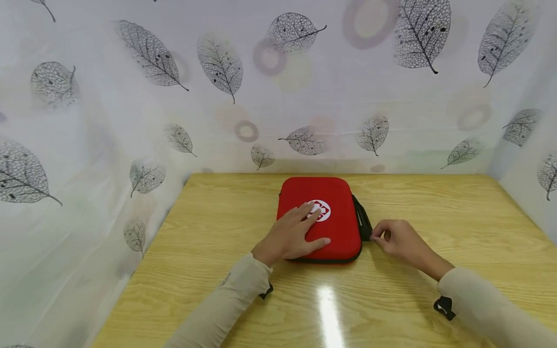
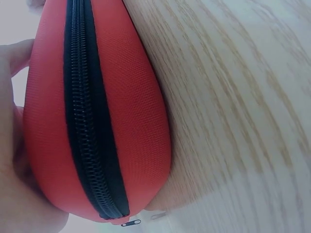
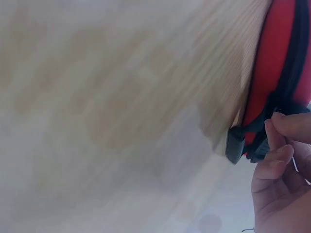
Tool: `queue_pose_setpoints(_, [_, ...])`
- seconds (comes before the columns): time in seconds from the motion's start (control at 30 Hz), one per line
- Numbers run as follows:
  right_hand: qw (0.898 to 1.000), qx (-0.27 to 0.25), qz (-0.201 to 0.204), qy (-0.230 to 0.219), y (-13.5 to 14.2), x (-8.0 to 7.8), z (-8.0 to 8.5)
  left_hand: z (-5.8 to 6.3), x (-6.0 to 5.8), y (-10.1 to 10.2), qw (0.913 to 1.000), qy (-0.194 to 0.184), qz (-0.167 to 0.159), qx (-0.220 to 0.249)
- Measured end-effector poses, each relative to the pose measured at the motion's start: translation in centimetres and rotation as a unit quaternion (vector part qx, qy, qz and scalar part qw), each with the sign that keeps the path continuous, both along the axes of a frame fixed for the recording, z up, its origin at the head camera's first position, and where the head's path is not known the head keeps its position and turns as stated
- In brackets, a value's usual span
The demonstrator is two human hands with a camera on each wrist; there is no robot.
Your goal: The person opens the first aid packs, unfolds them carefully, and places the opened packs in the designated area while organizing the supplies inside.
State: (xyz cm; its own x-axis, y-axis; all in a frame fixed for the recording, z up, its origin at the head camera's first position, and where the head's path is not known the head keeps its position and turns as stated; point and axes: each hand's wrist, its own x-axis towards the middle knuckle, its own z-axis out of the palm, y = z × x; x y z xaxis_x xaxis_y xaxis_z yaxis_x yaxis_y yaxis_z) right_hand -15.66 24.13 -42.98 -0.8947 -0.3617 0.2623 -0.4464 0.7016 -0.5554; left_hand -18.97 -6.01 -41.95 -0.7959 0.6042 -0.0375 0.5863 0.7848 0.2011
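Note:
A red zippered first-aid case (image 1: 344, 193) with a white round emblem (image 1: 324, 212) lies flat on the wooden table. Across its lid rests my left hand (image 1: 291, 237), fingers spread, partly covering the emblem. At the case's right side is a black carry handle (image 1: 362, 220). Thumb and forefinger of my right hand (image 1: 402, 244) pinch the zipper pull by the handle's near end; the fingertips hide most of it. In the right wrist view the black handle strap (image 3: 236, 145) hangs beside those fingers. The left wrist view shows the closed black zipper (image 2: 82, 107) and a small metal pull (image 2: 131, 223).
The light wooden table (image 1: 209, 227) spreads around the case, with a bright light reflection (image 1: 329, 314) on its near part. Behind the table hangs a pale leaf-printed curtain (image 1: 300, 92), which continues along the left and right sides.

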Motion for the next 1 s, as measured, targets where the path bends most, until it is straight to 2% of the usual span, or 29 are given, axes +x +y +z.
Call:
queue_pose_setpoints(0.2, [1.000,-0.026,0.003,-0.013,-0.4,2.1,0.0,0.2,0.0,0.1,0.9999,0.002,-0.001,-0.010])
queue_pose_setpoints(0.37, [0.999,-0.040,0.013,-0.027,-0.8,3.3,0.0,0.4,0.0,0.2,0.9999,0.005,0.001,-0.015])
queue_pose_setpoints(0.6, [0.997,-0.064,0.018,-0.050,-1.5,4.3,0.1,0.4,-0.1,0.2,0.9999,-0.001,0.001,-0.017])
queue_pose_setpoints(0.83, [0.995,-0.076,0.054,-0.043,-2.6,4.9,-0.2,0.4,0.1,0.3,0.9999,-0.006,0.006,-0.013])
queue_pose_setpoints(1.0, [0.993,-0.082,0.057,-0.057,-3.7,5.3,-0.3,0.3,0.1,0.2,0.9999,-0.007,0.009,-0.010])
